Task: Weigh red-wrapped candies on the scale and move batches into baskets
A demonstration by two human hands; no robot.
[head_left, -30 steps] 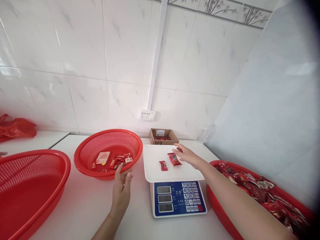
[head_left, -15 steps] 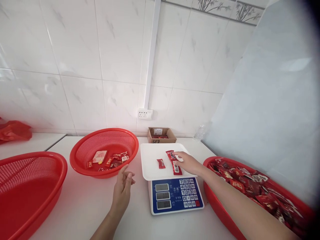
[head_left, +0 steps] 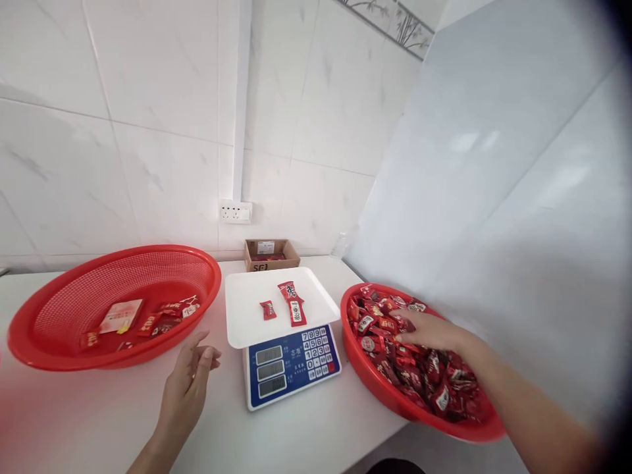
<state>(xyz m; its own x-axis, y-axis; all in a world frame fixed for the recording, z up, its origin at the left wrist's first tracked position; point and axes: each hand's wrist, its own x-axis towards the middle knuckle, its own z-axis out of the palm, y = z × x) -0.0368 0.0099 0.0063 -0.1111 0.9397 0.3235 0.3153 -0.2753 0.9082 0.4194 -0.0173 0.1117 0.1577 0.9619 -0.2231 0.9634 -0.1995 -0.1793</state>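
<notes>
My right hand (head_left: 425, 328) reaches over the right red basket (head_left: 363, 372), thumb and fingers apart on the heap of small red snack packets (head_left: 409, 375); the fingertips are partly lost among them. Left of it stands a digital scale (head_left: 293, 365) with a white pan (head_left: 247, 289). Two red packets (head_left: 291, 303) lie end to end on the pan, with a smaller red packet (head_left: 267, 310) beside them. My left hand (head_left: 186, 382) hovers over the table in front of the scale's left side, fingers loosely bent and apart, holding nothing.
On the left, a red mesh basket (head_left: 54, 289) holds several packets and a pale card packet (head_left: 121, 316). Behind the scale are an open cardboard box (head_left: 272, 258) and a clear plastic item (head_left: 340, 245). A wall socket (head_left: 236, 211) is above; a grey panel (head_left: 474, 217) borders the right.
My right hand has left the packets on the pan and moved right into the heaped basket. The view has turned right. My left hand keeps much the same pose.
</notes>
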